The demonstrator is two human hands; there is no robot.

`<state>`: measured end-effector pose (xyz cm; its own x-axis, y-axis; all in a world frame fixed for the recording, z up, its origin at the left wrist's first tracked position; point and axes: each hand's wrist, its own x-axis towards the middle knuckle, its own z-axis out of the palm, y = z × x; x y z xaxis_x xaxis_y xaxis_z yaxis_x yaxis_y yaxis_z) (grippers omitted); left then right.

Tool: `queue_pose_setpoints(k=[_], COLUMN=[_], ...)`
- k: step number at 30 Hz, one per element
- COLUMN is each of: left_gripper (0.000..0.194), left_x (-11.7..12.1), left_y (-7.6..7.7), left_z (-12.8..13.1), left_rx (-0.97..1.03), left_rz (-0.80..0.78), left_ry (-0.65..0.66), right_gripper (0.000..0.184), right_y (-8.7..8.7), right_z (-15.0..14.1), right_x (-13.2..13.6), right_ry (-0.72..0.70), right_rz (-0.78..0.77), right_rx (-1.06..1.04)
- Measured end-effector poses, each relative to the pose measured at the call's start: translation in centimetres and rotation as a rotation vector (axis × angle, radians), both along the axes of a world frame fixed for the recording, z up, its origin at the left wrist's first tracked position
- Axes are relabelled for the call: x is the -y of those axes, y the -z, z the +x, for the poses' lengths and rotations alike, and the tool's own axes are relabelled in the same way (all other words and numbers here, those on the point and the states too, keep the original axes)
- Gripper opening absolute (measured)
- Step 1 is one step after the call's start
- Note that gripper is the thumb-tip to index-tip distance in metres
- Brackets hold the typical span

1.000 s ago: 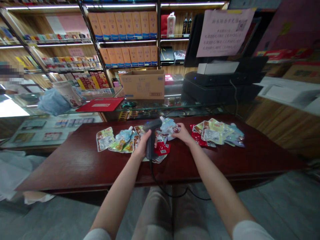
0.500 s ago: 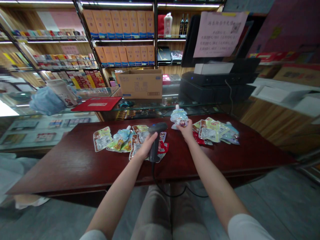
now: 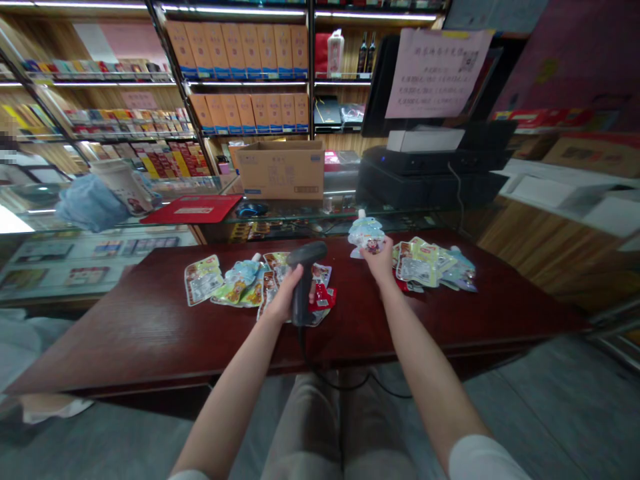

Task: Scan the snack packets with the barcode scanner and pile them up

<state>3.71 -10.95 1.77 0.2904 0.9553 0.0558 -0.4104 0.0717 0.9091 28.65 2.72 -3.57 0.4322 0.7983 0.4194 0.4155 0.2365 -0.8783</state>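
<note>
My left hand is wrapped round the grip of a dark handheld barcode scanner, held over a heap of snack pouches on the dark red table. My right hand is raised just above the table and pinches a pale blue spouted pouch, upright, beside the scanner's head. A second heap of pouches lies right of that hand.
A glass counter behind the table carries a cardboard box, a red mat and a black register with a printer. Shelves of boxed goods line the back wall. The scanner's cable hangs off the table's near edge over my lap.
My right hand picked the blue spouted pouch off the left heap and lifted it up and to the right. The scanner in my left hand stayed almost where it was.
</note>
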Motion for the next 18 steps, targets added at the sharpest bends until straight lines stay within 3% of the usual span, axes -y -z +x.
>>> queue_pose_setpoints(k=[3, 6, 12, 15, 18], left_gripper=[0.064, 0.061, 0.062, 0.064, 0.062], left_x=[-0.1, -0.3, -0.7, -0.6, -0.6], left_y=[-0.2, -0.3, -0.3, -0.6, -0.9], left_z=[-0.6, -1.0, -1.1, -1.2, -1.6], left_rx=[0.097, 0.16, 0.074, 0.066, 0.091], left_rz=[0.022, 0.034, -0.024, -0.031, -0.028], left_ry=[-0.018, -0.071, -0.081, -0.103, -0.139], right_gripper=[0.08, 0.074, 0.064, 0.058, 0.052], right_y=[-2.0, -3.6, -3.8, -3.3, -3.2], right_z=[1.8, 4.2, 7.9, 8.0, 6.8], right_x=[1.7, 3.4, 5.4, 5.8, 6.1], right_ry=[0.186, 0.315, 0.432, 0.478, 0.456], right_rz=[-0.125, -0.291, -0.57, -0.531, -0.368], right_rx=[0.25, 0.392, 0.492, 0.554, 0.61])
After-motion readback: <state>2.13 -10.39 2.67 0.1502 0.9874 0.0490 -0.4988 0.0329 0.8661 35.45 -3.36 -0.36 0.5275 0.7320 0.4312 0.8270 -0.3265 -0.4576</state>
